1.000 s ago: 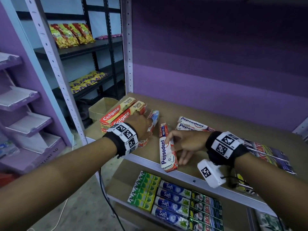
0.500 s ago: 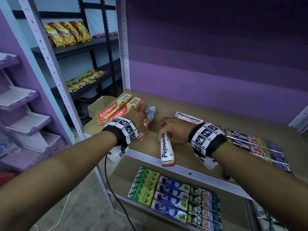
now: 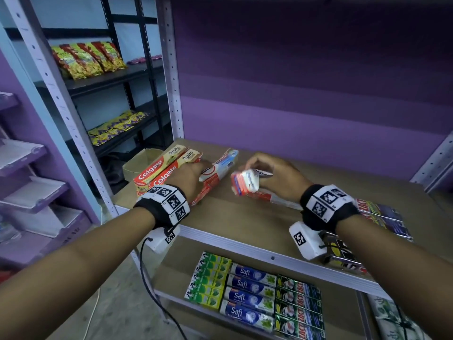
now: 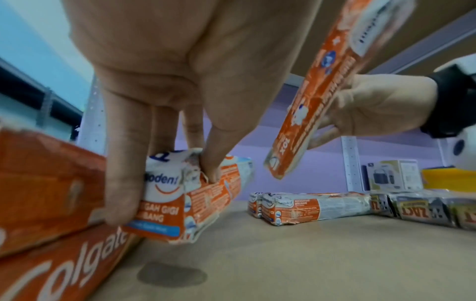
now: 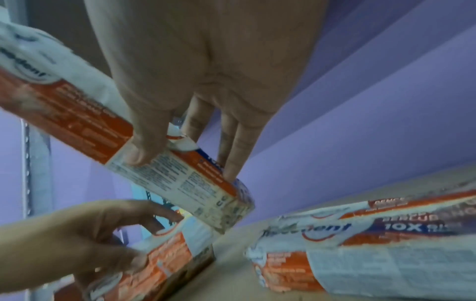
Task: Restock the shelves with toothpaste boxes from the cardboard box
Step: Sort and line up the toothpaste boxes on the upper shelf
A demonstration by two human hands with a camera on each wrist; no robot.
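Observation:
On the brown shelf board (image 3: 245,224), my left hand (image 3: 191,177) grips a red and white Pepsodent box (image 3: 215,177) that lies against two Colgate boxes (image 3: 157,173). The left wrist view shows my fingers (image 4: 121,183) on both sides of that box (image 4: 167,203). My right hand (image 3: 277,175) holds a second Pepsodent box (image 3: 246,182) above the shelf, tilted, pinched between thumb and fingers (image 5: 144,146). Below it lie more Pepsodent boxes (image 5: 360,244). An open cardboard box (image 3: 142,163) stands lower down, past the shelf's left end.
ZACT boxes (image 3: 382,214) lie at the shelf's right. The lower shelf holds rows of Safi boxes (image 3: 247,288) and green boxes (image 3: 208,280). A white upright post (image 3: 171,77) and purple back wall bound the shelf. Snack packets (image 3: 88,60) fill a black rack at the left.
My right hand has lifted the Pepsodent box off the shelf's front edge and carried it back between the stacks. My left hand stays on the box beside the Colgate boxes.

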